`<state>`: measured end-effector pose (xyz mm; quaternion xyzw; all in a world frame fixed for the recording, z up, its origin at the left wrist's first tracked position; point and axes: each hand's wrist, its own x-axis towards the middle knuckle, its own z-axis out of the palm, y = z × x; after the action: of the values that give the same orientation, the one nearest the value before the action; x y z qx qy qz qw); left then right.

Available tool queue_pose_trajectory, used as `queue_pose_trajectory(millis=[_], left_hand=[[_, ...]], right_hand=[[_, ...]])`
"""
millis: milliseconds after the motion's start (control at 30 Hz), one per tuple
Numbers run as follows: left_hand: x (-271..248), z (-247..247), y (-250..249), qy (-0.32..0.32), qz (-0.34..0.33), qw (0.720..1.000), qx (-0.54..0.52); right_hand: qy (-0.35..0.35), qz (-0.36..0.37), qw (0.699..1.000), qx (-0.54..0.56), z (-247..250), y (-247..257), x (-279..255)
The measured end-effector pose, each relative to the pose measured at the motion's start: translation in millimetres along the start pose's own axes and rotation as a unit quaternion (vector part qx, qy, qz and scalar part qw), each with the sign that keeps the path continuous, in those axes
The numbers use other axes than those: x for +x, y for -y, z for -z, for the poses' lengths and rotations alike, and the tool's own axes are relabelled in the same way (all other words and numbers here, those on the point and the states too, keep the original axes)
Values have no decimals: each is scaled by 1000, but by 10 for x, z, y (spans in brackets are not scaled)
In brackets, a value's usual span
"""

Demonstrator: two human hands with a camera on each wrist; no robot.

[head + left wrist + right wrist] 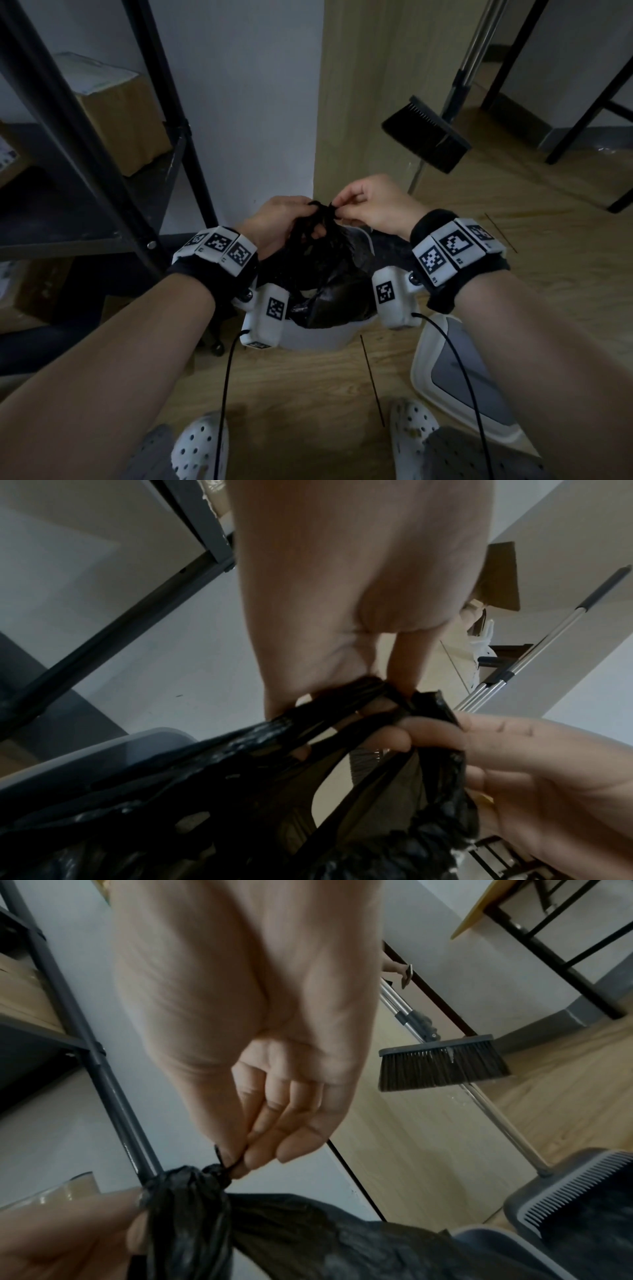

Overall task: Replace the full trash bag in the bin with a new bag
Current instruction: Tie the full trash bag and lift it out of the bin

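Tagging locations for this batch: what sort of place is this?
Probably a storage or utility corner indoors: a metal shelf rack holding cardboard boxes, a broom against the wall, wood-look flooring.

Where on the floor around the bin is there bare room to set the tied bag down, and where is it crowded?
Bare wood floor lies between the bin, the lid and the shoes; more lies right of the right hand, below the broom. Crowded: the left, by the shelf frame and boxes.
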<state>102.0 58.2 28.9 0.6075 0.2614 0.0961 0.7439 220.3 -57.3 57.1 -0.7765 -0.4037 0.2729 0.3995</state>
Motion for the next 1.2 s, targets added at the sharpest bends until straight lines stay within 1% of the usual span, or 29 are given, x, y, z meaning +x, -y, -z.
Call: queue_pose_trajectory(millis=[167, 267, 367, 400, 467, 500, 533, 567, 633, 667, 733, 833, 967, 1067, 1133, 1200], left_hand=[[25, -38, 7, -67, -6, 998, -18], [45, -68, 1, -84, -3, 996, -38], [26, -77, -49, -71, 14, 993, -89], [15, -57, -62, -51, 26, 992, -111], [-20, -3, -75, 15, 51, 989, -139], [-36, 20, -74, 39, 54, 989, -135], [-40, 38, -61, 45, 49, 991, -115], [-33, 50, -45, 34, 39, 995, -87], [8, 58, 7, -13, 15, 999, -31], [25, 60, 29, -32, 10, 999, -12], [45, 67, 60, -46, 15, 999, 6], [52, 71, 56, -51, 18, 998, -24], [53, 36, 14, -65, 6, 995, -70], [46, 6, -26, -75, -2, 995, -72], [34, 22, -41, -63, 12, 994, -92], [8, 44, -47, -19, 37, 993, -111]], right_hand=[[-38, 30, 999, -15, 20, 27, -19], [-57, 59, 997, -3, 9, 81, 0], [-27, 67, 997, -27, -15, 127, 6], [-16, 70, 996, -46, -25, 129, 9], [-6, 74, 994, -86, -43, 121, 11], [-3, 72, 992, -100, -51, 106, 14], [-1, 69, 992, -105, -57, 90, 14], [0, 66, 992, -103, -62, 75, 18], [-14, 62, 994, -93, -73, 51, 26], [-25, 60, 994, -86, -77, 44, 32], [-41, 55, 995, -66, -79, 42, 37], [-52, 58, 996, -43, -81, 60, 29], [-69, 70, 995, -12, -95, 86, 33], [-49, 67, 997, -11, -109, 97, 31], [-37, 60, 997, -14, -117, 83, 33], [-35, 53, 998, -12, -120, 58, 44]])
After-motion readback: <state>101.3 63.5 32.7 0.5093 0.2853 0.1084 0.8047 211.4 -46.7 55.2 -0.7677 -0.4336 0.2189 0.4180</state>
